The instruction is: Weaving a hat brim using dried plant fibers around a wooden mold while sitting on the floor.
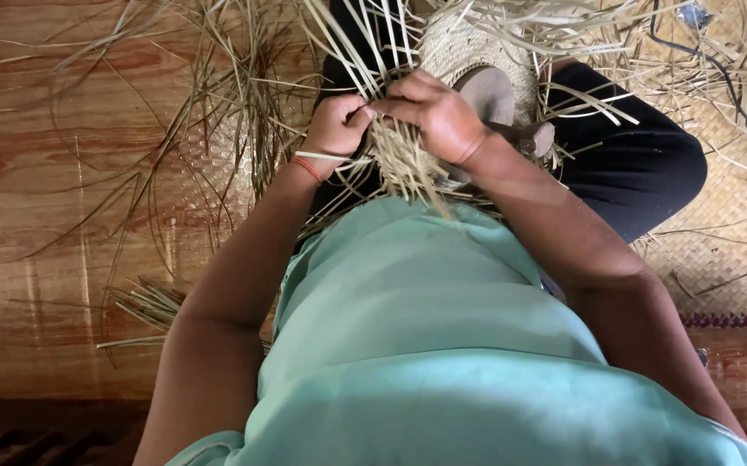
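Left hand [336, 128] and right hand [432, 116] pinching pale straw strips [404, 164], seemingly weaving; woven piece [468, 47] behind

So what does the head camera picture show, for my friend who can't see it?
Two hands work pale straw strips together: the left hand pinches some, the right hand presses on the bundle of strips. Behind them sits a half-woven straw piece over a brown wooden form, with loose strips on the wood-look floor.

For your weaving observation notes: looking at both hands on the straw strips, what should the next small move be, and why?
Probably draw the pinched pale straw strips snug against the round woven straw piece. The left hand and right hand meet, pinching strips at its edge, and loose ends hang unwoven toward the green shirt.
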